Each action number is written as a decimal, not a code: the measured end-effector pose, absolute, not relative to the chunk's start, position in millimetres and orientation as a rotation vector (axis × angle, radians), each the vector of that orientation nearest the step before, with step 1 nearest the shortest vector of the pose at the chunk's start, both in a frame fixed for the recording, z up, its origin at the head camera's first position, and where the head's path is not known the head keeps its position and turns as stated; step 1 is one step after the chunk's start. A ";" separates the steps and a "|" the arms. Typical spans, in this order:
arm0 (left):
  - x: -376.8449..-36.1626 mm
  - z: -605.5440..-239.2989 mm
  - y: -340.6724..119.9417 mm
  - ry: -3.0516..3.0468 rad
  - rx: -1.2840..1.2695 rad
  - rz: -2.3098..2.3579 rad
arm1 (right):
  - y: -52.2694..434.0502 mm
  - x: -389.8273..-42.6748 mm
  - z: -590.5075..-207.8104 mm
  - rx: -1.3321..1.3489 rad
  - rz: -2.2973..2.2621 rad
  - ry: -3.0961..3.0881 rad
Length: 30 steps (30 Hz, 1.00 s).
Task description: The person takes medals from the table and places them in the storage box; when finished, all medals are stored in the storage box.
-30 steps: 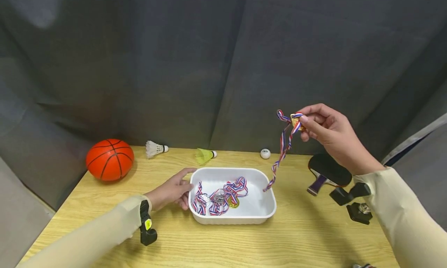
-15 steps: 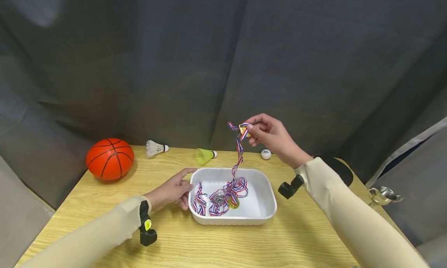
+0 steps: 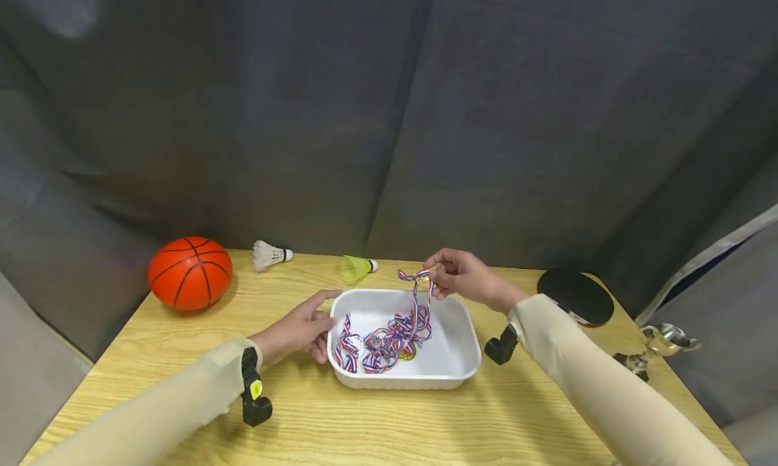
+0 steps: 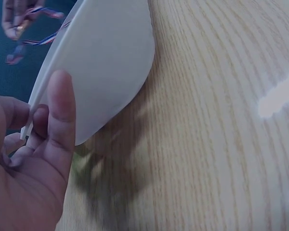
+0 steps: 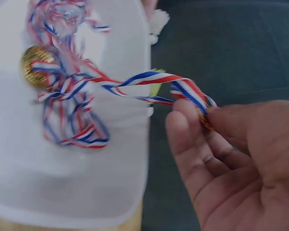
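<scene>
My right hand (image 3: 468, 277) pinches a gold medal (image 3: 423, 277) by its disc and striped ribbon, above the far rim of a white plastic tub (image 3: 401, 383). From the medal, its red, white and blue ribbon hangs down into the tub. Inside lie more medals on tangled ribbons: a silver medal (image 3: 354, 345) at the left and another gold medal (image 5: 37, 67), seen in the right wrist view. At the tub's left end, my left hand (image 3: 299, 327) grips the rim between thumb and fingers, as the left wrist view (image 4: 26, 159) also shows.
Along the table's back edge are an orange basketball (image 3: 190, 274), a white shuttlecock (image 3: 270, 255) and a yellow shuttlecock (image 3: 356, 269). Toward the right edge lie a black table tennis bat (image 3: 576, 296) and a silver trophy cup (image 3: 665, 339) on its side. A dark curtain (image 3: 389, 115) hangs behind.
My right hand has carried the gold medal left from beside the bat to over the tub, then lowered it, with the ribbon gathering inside. My left hand has stayed on the rim.
</scene>
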State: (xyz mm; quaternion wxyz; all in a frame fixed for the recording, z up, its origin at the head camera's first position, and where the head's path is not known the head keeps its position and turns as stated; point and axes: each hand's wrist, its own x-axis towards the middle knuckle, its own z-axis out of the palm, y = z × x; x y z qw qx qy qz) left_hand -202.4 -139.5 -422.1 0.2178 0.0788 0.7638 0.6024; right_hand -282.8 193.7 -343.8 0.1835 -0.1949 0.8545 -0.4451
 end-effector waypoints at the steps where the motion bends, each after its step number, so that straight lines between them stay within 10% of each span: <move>1: -202.4 -422.0 -139.2 2.115 0.220 1.667 | 194.9 -282.1 -347.4 -0.559 -1.221 2.401; 30: -197.9 -425.0 -143.2 2.095 0.225 1.692 | 174.1 -255.5 -390.7 -0.788 -0.421 2.411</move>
